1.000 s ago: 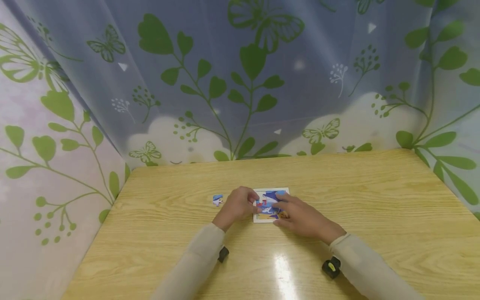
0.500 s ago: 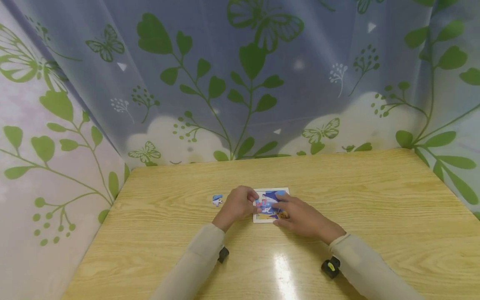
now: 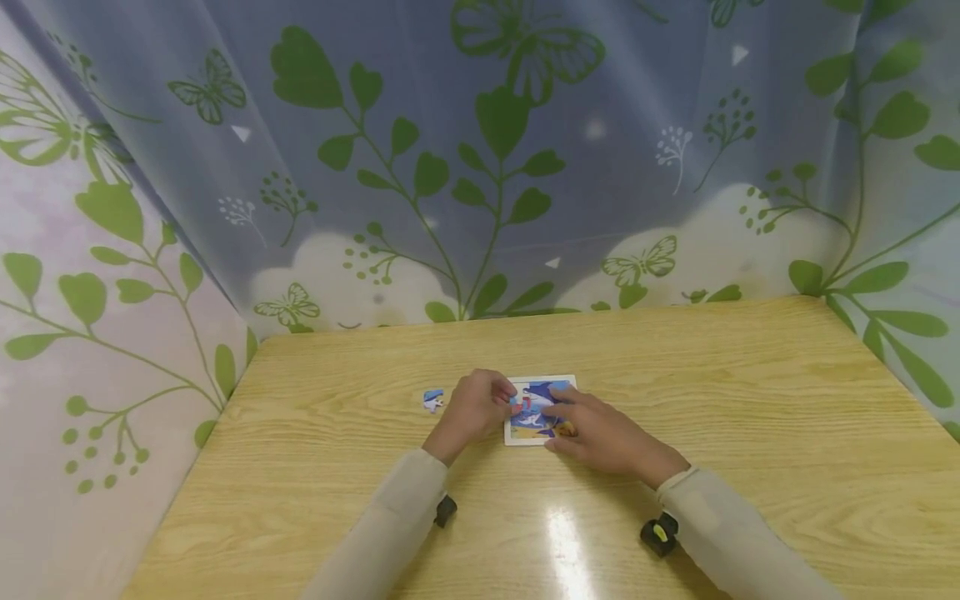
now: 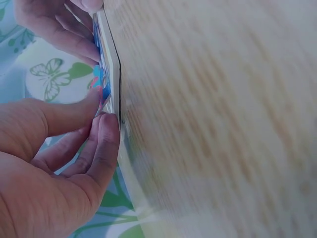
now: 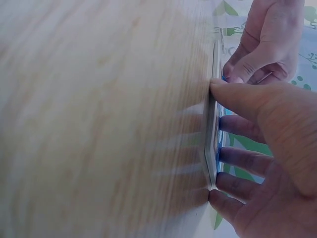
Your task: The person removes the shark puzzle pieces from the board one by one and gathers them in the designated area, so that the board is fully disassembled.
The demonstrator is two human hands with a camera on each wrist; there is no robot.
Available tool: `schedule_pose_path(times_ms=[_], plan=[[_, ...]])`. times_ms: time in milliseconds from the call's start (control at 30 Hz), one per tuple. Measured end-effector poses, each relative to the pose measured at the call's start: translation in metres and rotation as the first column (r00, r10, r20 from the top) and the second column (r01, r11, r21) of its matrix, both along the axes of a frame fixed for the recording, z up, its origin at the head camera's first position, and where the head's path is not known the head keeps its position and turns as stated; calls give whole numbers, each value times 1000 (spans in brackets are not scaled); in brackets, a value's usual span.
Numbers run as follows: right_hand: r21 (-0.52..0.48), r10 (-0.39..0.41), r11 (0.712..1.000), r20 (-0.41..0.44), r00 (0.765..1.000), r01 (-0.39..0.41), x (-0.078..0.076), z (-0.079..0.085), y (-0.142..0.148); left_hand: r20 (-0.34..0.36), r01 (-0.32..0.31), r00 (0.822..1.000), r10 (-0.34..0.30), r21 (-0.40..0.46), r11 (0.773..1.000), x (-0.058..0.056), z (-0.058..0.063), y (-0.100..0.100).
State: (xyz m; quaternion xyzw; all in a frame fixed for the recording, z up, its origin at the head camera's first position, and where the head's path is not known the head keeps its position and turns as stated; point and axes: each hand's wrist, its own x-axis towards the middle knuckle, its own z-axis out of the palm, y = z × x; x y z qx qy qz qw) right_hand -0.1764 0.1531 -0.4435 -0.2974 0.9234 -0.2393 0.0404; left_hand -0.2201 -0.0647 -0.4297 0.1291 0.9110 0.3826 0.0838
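A jigsaw puzzle with a white frame [image 3: 525, 442] lies flat on the table, showing a blue sea picture. At its left side my left hand [image 3: 472, 408] pinches a blue and red puzzle piece [image 4: 105, 90] between thumb and fingers, tilted over the frame in the left wrist view. My right hand [image 3: 603, 433] rests on the puzzle's right part. Its fingers are spread across the picture and its thumb [image 5: 218, 85] touches the near edge. The hands hide parts of the picture.
A loose blue and white puzzle piece [image 3: 432, 401] lies on the wooden table [image 3: 337, 392] just left of my left hand. Behind the table hangs a blue curtain [image 3: 420, 125] with green leaves and butterflies.
My left thumb has shifted slightly up the puzzle's left side with the piece. The right hand keeps its place on the puzzle.
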Motion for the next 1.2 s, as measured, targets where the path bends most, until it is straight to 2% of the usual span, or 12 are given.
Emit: schedule_pose_path(times_ms=[300, 733, 967, 1200], plan=[[1, 2, 1000, 7, 1000, -2, 0, 0, 0, 26, -44, 999, 42, 100, 994, 0, -4, -3], [-6, 7, 1000, 14, 1000, -7, 0, 2, 0, 69, -85, 995, 74, 176, 981, -1, -2, -9], [-12, 8, 1000, 11, 1000, -8, 2, 3, 0, 40, -94, 995, 89, 155, 983, 0, 0, -20], [-5, 11, 1000, 8, 1000, -11, 1, 2, 1, 50, -125, 992, 118, 152, 980, 0, -1, -40]])
